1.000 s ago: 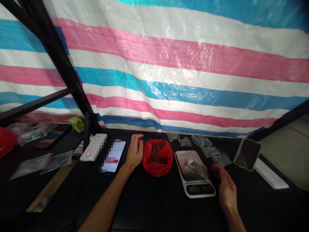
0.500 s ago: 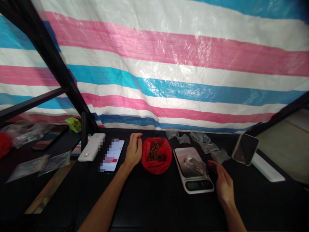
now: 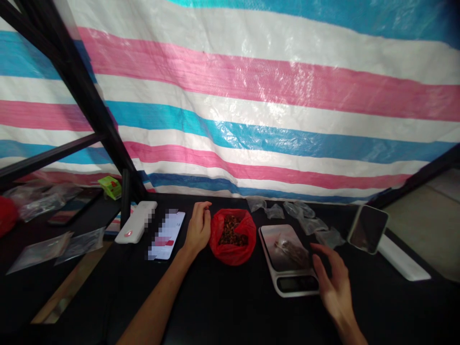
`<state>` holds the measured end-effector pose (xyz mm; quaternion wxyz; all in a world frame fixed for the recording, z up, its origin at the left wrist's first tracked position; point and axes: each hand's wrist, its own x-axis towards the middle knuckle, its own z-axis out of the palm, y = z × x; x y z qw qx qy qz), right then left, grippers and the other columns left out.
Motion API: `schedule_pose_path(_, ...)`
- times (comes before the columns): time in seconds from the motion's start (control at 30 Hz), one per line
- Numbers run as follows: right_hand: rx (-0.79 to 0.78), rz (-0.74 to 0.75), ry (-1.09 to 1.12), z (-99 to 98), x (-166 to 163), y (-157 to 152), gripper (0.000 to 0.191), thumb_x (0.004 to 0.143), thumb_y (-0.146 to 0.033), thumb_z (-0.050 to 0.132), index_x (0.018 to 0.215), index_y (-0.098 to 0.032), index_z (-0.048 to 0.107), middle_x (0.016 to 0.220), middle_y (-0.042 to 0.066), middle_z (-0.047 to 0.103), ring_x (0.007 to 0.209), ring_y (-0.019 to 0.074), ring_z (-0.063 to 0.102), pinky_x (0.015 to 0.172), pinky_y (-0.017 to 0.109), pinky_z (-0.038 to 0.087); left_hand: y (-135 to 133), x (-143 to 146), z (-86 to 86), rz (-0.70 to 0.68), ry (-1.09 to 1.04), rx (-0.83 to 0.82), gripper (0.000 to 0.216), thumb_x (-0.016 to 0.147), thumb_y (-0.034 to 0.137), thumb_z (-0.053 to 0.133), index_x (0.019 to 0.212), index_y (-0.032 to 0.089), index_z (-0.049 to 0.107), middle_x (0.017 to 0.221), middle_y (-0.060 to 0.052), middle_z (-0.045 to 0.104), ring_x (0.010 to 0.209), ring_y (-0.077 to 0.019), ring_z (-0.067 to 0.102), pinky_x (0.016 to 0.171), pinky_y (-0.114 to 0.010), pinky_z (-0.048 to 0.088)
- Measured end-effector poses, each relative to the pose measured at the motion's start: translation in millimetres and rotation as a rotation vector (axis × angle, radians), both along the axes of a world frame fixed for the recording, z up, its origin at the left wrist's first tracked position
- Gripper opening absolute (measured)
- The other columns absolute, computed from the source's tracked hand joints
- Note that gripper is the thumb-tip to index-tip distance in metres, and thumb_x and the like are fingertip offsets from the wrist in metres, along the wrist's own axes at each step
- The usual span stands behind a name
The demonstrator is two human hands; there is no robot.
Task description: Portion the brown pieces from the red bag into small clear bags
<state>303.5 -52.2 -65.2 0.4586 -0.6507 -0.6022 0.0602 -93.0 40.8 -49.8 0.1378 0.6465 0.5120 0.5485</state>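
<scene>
A red plastic bag [image 3: 233, 256] stands with its mouth wide, holding small brown pieces [image 3: 230, 231] whose kind I cannot make out. My left hand [image 3: 199, 227] rests on its side just left of the bag, fingers loosely bent and nothing visible in them. To the bag's right lies a white digital kitchen scale [image 3: 271, 268] with a dark display. On its plate sits a clear plastic pouch [image 3: 291, 251] with blurred contents. My right hand [image 3: 334, 282] is at the scale's right edge, thumb and fingers apart, nothing between them.
Several small clear pouches [image 3: 304, 215] lie behind the scale. At right, a phone [image 3: 368, 229] leans near a white bar-shaped object [image 3: 404, 258]. Left are a lit phone [image 3: 168, 235], a white device [image 3: 136, 223], flat clear bags [image 3: 81, 244] and a black frame post [image 3: 82, 91]. Striped sheeting [image 3: 251, 105] hangs behind.
My right thumb has spread away from the fingers beside the scale. My left hand stays by the red bag. The whole view has shifted slightly; the pouch remains on the scale.
</scene>
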Motion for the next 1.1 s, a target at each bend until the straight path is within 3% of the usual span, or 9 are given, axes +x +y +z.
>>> schedule_pose_path(0.13,0.000,0.091,-0.344,26.9,-26,3,0.049,0.095,-0.058,0.054,0.133,-0.027,0.062,0.131,0.011,0.066,0.127,0.0365,0.056,0.106,0.054,0.038,0,0,-1.5,-0.021,-0.002,-0.030,0.023,0.106,0.024,0.039,0.121,0.023,0.056,0.109,-0.006,0.058,0.100,-0.0182,0.061,0.089,-0.033,0.050)
schedule_pose_path(0.3,-0.047,0.162,-0.439,33.2,-42,24,0.061,0.086,-0.055,0.066,0.143,-0.033,0.057,0.131,0.008,0.069,0.128,0.0374,0.054,0.108,0.058,0.034,-1,1,-2.1,-0.013,-0.022,-0.041,0.026,0.105,0.024,0.039,0.128,0.022,0.052,0.110,-0.006,0.057,0.094,-0.0174,0.060,0.085,-0.032,0.051)
schedule_pose_path(0.43,-0.065,0.181,-0.347,27.5,-40,36,0.051,0.085,-0.052,0.069,0.131,-0.033,0.067,0.115,0.007,0.075,0.113,0.0339,0.064,0.108,0.058,0.034,-2,3,-2.2,-0.031,-0.031,-0.042,0.025,0.105,0.025,0.040,0.125,0.023,0.055,0.110,-0.007,0.058,0.097,-0.0186,0.061,0.085,-0.033,0.052)
schedule_pose_path(0.53,-0.018,0.219,-0.176,38.1,-53,43,0.050,0.087,-0.053,0.071,0.131,-0.030,0.067,0.112,0.007,0.074,0.105,0.0299,0.066,0.103,0.051,0.043,-3,6,-2.2,-0.077,-0.046,-0.061,0.024,0.104,0.024,0.043,0.123,0.022,0.056,0.113,-0.008,0.061,0.102,-0.0198,0.063,0.089,-0.035,0.053)
schedule_pose_path(0.63,0.052,0.266,0.044,61.1,-90,57,0.042,0.092,-0.049,0.068,0.127,-0.027,0.067,0.112,0.008,0.072,0.097,0.0258,0.065,0.092,0.042,0.051,-6,10,-0.7,-0.138,-0.058,-0.067,0.024,0.102,0.024,0.047,0.123,0.021,0.056,0.118,-0.009,0.063,0.108,-0.0210,0.063,0.096,-0.038,0.052)
schedule_pose_path(0.77,0.110,0.455,0.236,82.5,-161,85,0.026,0.095,-0.038,0.065,0.117,-0.025,0.067,0.111,0.006,0.069,0.099,0.0224,0.064,0.092,0.038,0.051,-8,12,4.3,-0.202,-0.090,-0.057,0.028,0.099,0.030,0.055,0.125,0.021,0.057,0.121,-0.010,0.065,0.111,-0.0228,0.063,0.099,-0.040,0.052)
schedule_pose_path(0.93,-0.056,0.578,0.348,70.8,-224,102,0.019,0.092,-0.035,0.068,0.104,-0.023,0.059,0.097,0.001,0.066,0.084,0.0185,0.063,0.079,0.033,0.053,-7,14,8.2,-0.257,-0.253,-0.157,0.035,0.101,0.039,0.054,0.131,0.021,0.057,0.126,-0.010,0.069,0.118,-0.0233,0.066,0.105,-0.039,0.052)
schedule_pose_path(1.1,-0.043,0.661,0.222,53.8,-227,93,0.025,0.098,-0.030,0.059,0.122,-0.026,0.061,0.117,0.006,0.062,0.104,0.0213,0.063,0.093,0.036,0.053,-4,16,6.2,-0.195,-0.339,-0.251,0.032,0.103,0.045,0.051,0.118,0.021,0.064,0.117,-0.008,0.074,0.107,-0.0220,0.070,0.095,-0.035,0.055)
